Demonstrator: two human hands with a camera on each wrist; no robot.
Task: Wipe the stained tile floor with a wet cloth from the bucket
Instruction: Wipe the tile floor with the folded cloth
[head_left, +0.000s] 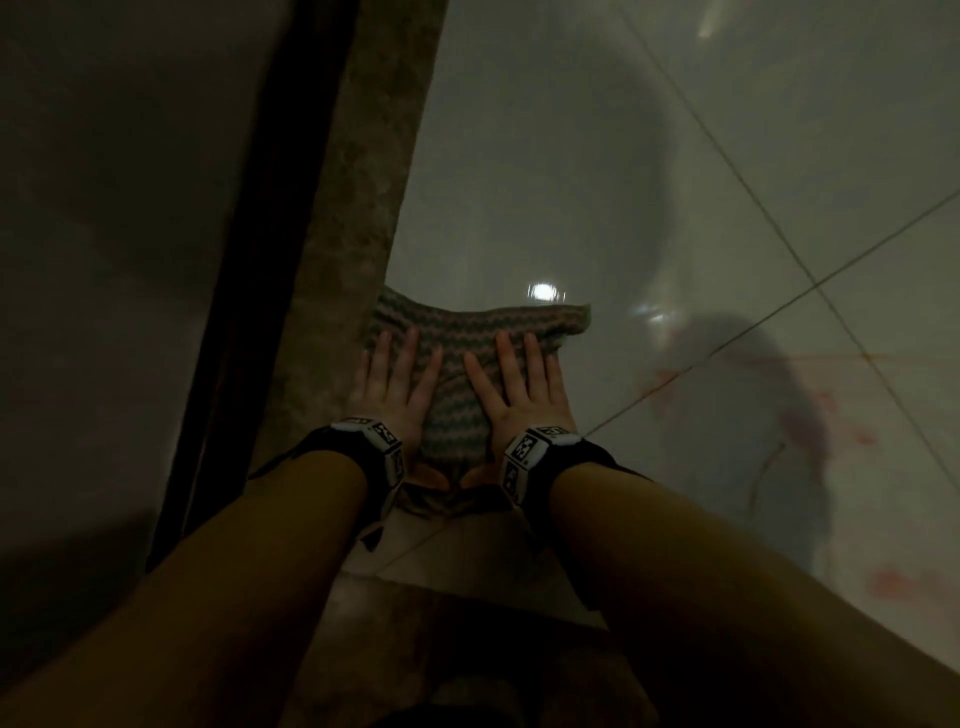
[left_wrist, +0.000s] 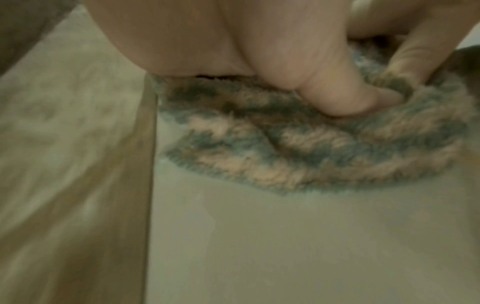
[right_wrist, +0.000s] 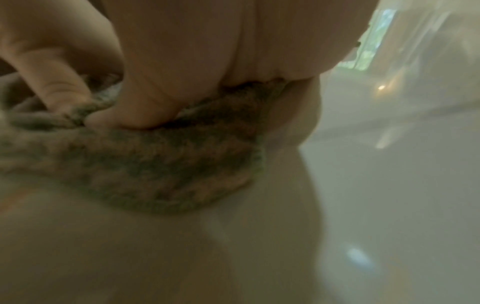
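Down low, the left hand (head_left: 390, 387) and right hand (head_left: 519, 387) lie flat, fingers straight and spread, pressing a striped cloth (head_left: 460, 338) against the glossy tile floor (head_left: 519, 171); the thumbs (left_wrist: 345, 98) dig into its near folds; the cloth sits beside a speckled stone strip (head_left: 358, 218) on the left; reddish stains (head_left: 810, 415) mark tiles to the right, apart from the cloth.
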